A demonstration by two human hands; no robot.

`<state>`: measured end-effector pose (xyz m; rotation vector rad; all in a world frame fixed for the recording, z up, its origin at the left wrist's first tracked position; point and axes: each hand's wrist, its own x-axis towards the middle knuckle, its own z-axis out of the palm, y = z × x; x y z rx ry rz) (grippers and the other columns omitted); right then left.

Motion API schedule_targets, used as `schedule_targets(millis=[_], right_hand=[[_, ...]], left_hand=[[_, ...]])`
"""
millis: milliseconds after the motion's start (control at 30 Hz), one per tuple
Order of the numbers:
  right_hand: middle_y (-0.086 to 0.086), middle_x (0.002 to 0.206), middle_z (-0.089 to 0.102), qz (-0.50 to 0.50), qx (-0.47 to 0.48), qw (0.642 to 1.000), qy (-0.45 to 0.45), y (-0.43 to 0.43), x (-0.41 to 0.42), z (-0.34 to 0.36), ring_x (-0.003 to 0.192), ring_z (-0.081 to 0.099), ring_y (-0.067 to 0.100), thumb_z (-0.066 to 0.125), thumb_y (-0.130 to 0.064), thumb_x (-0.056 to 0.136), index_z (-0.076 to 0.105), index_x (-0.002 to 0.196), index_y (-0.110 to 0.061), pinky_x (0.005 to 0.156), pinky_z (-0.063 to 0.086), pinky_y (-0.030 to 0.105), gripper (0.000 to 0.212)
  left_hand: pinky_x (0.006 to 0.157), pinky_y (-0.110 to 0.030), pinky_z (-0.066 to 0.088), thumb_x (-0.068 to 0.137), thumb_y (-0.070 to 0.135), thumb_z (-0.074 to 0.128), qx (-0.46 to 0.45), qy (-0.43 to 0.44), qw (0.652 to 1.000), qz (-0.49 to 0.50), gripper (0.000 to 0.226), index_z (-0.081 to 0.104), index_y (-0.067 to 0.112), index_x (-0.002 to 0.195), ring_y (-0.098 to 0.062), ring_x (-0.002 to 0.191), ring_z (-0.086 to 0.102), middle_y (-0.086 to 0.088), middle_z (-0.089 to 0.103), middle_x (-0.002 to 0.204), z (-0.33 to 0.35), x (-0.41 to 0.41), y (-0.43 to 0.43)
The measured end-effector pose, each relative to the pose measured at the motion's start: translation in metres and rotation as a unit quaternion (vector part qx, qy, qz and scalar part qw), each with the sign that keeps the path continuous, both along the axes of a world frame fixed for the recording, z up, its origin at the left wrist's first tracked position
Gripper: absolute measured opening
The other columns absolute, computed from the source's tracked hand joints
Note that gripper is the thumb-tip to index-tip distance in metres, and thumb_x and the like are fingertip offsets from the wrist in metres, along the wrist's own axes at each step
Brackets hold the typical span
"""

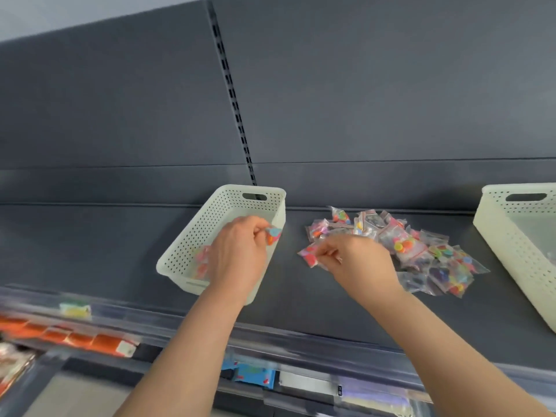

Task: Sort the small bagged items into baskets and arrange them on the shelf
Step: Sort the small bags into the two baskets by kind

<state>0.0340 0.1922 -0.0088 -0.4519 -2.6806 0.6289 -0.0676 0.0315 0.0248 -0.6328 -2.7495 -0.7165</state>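
Two hands at centre frame: left hand [237, 257] fingers [259, 231] pinch a small bag [273, 235] over the white basket [192, 233], right hand [359, 264] fingers [326, 251] pinch a second bag [309, 256] at the left edge of the pile [427, 257] lying right of that basket on the shelf [90, 245], so the left is nearer the drop.

Right basket [517, 236] cut off at right edge. Orange packs [99, 341], near lower shelf: smeared, unreadable. My left hand [237, 254] hides bags in left basket [192, 236]. Can't resolve contents of its small bag [273, 234], or my right hand [358, 266]'s pink bag [309, 255].
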Motion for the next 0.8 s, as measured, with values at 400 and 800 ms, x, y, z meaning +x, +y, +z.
schedule_targets(millis=[400,800], right_hand=[[-0.015,0.091,0.071,0.089,-0.016,0.994,0.066,-0.075,-0.104,0.017,0.086,0.065,0.008,0.061,-0.022,0.088,0.071,0.094,-0.03,0.071,0.052,0.028,0.014],[-0.012,0.096,0.071,-0.169,0.005,0.985,0.011,-0.002,-0.019,-0.015,0.086,0.065,0.015,0.058,-0.019,0.09,0.071,0.099,-0.03,0.064,0.048,0.028,0.02]], left_hand=[[0.086,-0.035,0.052,0.095,0.022,0.056,-0.011,-0.063,0.998,0.026,0.023,0.066,0.029,0.115,-0.013,0.101,0.062,0.013,0.068,0.113,-0.009,-0.05,-0.085],[0.083,-0.029,0.047,0.095,0.023,0.056,-0.004,-0.057,0.977,-0.204,0.021,0.068,0.028,0.111,-0.013,0.099,0.061,0.011,0.069,0.105,-0.011,-0.028,0.012]])
